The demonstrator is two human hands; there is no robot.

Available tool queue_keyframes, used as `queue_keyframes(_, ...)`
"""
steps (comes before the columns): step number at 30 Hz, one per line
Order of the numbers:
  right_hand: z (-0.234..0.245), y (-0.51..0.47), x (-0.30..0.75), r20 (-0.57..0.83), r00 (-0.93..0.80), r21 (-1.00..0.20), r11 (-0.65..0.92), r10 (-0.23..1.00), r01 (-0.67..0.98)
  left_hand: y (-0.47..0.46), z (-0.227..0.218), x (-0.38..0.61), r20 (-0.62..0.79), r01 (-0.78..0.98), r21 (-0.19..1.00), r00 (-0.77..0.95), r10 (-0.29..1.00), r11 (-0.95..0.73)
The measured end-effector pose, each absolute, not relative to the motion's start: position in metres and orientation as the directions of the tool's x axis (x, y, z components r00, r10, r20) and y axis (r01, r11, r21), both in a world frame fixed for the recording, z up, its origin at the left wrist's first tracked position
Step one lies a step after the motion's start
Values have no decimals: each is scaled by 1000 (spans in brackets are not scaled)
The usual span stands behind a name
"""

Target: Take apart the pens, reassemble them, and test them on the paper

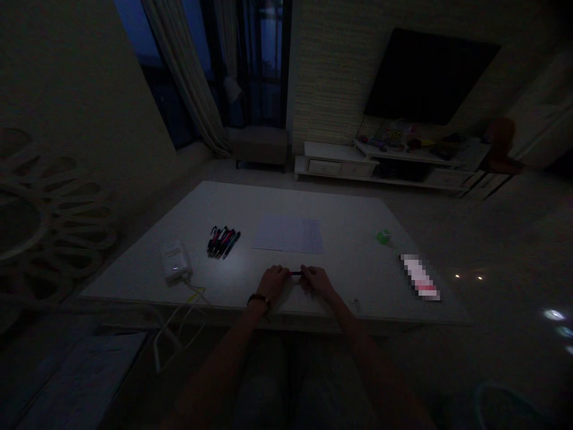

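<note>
Both my hands are at the near side of a white table [349,221], in dim light. A dark pen [296,273] lies level between them. My left hand [274,282], with a beaded bracelet at the wrist, is closed on one end of it. Fingers of my right hand [316,280] pinch the other end. Beyond the hands lies a sheet of paper [282,233] with lines of writing along its right part. To the left, several pens [222,242] lie side by side in a cluster.
A white device [175,261] with cables over the table edge stands at the left. On the right are a small green and white object [384,236] and a phone with a blurred screen [419,277]. A low cabinet [333,161] stands along the far wall.
</note>
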State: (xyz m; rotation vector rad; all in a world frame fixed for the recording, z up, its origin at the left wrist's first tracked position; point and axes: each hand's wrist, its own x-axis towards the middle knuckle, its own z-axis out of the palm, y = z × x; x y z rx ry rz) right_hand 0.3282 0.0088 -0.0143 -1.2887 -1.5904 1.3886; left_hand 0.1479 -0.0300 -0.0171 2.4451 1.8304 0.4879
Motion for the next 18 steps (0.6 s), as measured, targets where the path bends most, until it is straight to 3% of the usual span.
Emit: queue_keyframes(18, -10, 9, 327, -84, -313, -968, -2, 946, 251, -30, -23, 149, 306, 939, 175, 234, 923, -296)
